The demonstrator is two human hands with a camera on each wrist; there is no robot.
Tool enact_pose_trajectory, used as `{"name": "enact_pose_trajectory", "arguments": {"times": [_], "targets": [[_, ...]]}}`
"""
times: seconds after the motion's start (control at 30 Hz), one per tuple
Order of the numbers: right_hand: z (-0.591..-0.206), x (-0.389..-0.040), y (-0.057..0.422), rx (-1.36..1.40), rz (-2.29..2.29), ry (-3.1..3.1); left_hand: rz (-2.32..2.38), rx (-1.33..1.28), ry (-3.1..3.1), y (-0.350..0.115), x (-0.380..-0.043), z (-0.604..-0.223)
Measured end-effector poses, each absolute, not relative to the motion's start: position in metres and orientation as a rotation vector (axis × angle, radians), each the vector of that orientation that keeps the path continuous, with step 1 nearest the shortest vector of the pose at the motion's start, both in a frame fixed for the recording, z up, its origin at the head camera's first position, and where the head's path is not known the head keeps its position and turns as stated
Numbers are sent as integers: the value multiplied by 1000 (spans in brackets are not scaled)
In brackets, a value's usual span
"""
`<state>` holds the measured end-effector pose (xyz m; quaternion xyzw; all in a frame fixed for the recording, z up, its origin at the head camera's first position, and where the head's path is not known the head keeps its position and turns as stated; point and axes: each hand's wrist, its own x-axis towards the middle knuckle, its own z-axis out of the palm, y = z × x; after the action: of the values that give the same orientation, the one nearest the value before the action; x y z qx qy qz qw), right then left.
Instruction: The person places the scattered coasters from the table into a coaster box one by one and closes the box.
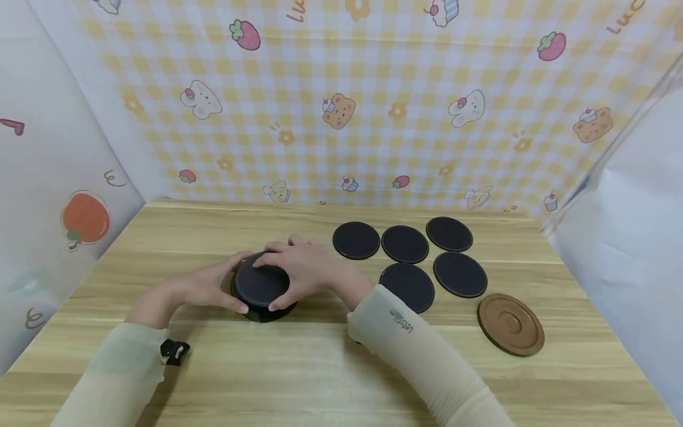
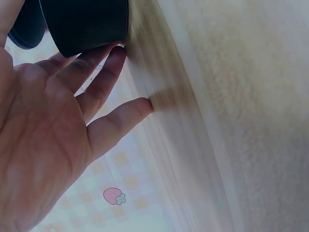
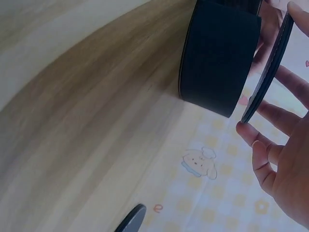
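Observation:
A round black coaster (image 1: 261,284) with a stitched rim is above a black round holder (image 3: 217,58). My right hand (image 1: 305,268) holds the coaster by its edge, thumb on the near side and fingers on the far side. In the right wrist view, a narrow gap shows between the tilted-looking coaster and the holder. My left hand (image 1: 205,287) is around the left side of the holder, thumb in front and fingers behind. From the left wrist view, its little finger (image 2: 120,123) stands away from the holder. The holder's inside is hidden.
Several black coasters (image 1: 356,240) lie flat on the wooden table (image 1: 299,379), right of the hands. A brown round wooden disc (image 1: 511,324) with ringed grooves lies farther right. A yellow checked cloth (image 1: 373,160) hangs behind the table.

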<state>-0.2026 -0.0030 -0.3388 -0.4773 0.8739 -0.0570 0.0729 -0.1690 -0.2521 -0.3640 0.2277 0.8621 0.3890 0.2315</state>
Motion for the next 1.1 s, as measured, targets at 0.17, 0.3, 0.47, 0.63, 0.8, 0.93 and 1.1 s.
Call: {"name": "enact_pose_trajectory", "arguments": {"times": [0.17, 0.3, 0.47, 0.63, 0.8, 0.93, 1.1], "targets": [[-343, -202, -10, -1433, -141, 2627, 1061, 627, 2372, -253, -171, -365], [-346, -203, -13, -1416, -143, 2628, 1045, 630, 2369, -253, -172, -364], [-347, -203, -15, -1412, -149, 2623, 1048, 645, 2355, -254, -172, -365], [-348, -204, -16, -1400, -150, 2621, 1042, 636, 2356, -254, -171, -365], [-351, -205, -17, -1402, -129, 2617, 1023, 612, 2365, -254, -170, -365], [-352, -206, -17, -1401, -133, 2617, 1030, 611, 2367, -254, -171, -365], [-352, -205, -15, -1382, -155, 2613, 1015, 613, 2375, -254, -171, -365]]}}
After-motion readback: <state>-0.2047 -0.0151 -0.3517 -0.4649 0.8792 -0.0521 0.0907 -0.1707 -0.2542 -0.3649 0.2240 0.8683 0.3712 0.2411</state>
